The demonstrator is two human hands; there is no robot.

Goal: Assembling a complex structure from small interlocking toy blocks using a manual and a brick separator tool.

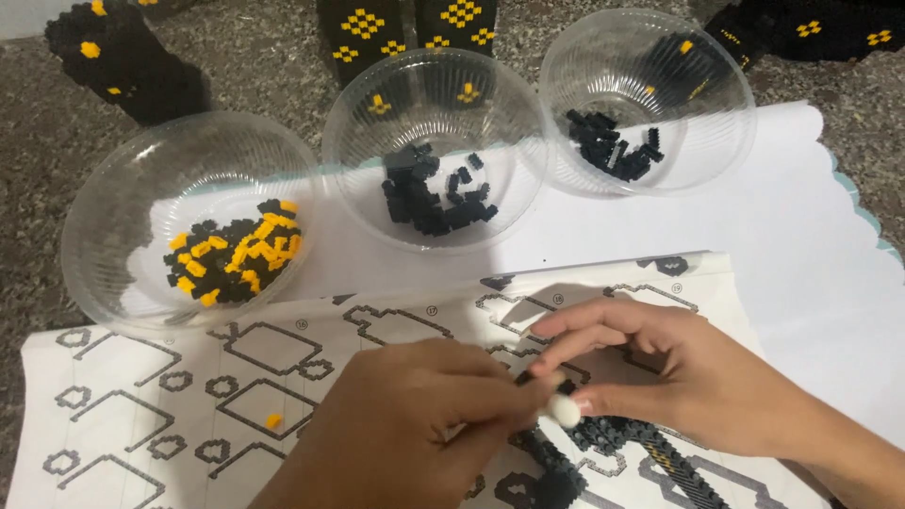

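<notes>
I see left hand (405,424) pinching a small white piece (565,410) | right hand (679,368) pressing black brick strip (622,435) | on paper plan (189,396)

A single head-worn camera looks steeply down and forward from close above the white printed instruction sheet (189,396), whose near edge runs off frame; three clear plastic bowls (434,85) line its far edge.

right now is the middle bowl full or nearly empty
Nearly empty: the middle bowl holds only a small heap of black bricks at its bottom.
</notes>
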